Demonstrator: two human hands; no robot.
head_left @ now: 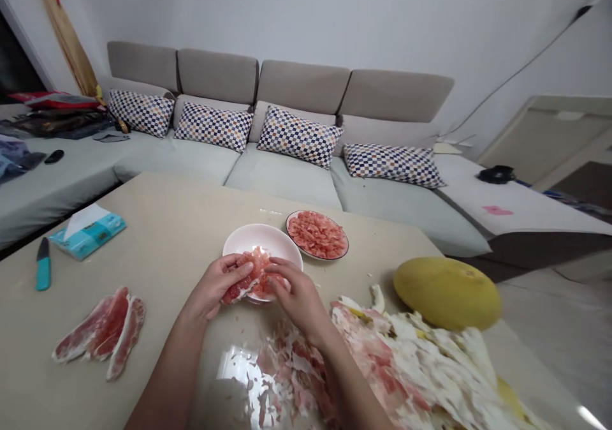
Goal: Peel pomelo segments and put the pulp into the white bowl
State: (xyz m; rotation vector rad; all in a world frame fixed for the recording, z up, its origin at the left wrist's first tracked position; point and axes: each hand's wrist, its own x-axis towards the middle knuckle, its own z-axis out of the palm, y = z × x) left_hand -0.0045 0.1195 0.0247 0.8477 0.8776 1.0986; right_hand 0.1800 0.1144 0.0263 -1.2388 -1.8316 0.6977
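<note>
My left hand (225,282) is closed around a red pomelo segment (241,288), part of its pale membrane showing along the lower edge. My right hand (299,296) has its fingers and thumb curled onto the flesh on the segment's right side. Both hands are over the near part of a white bowl (262,233), and pink pulp shows between them. Behind it to the right, a dark-rimmed plate (347,251) carries a heap of loose pomelo pulp (317,233). Several unpeeled segments (102,331) lie on the table to the left.
A whole yellow-green pomelo (447,293) rests at the right, beside a pile of peel and pith (425,366). Membrane scraps (291,366) litter the near table (167,226). A teal-handled knife (43,267) and a tissue pack (90,233) lie at left. A sofa (282,168) stands behind.
</note>
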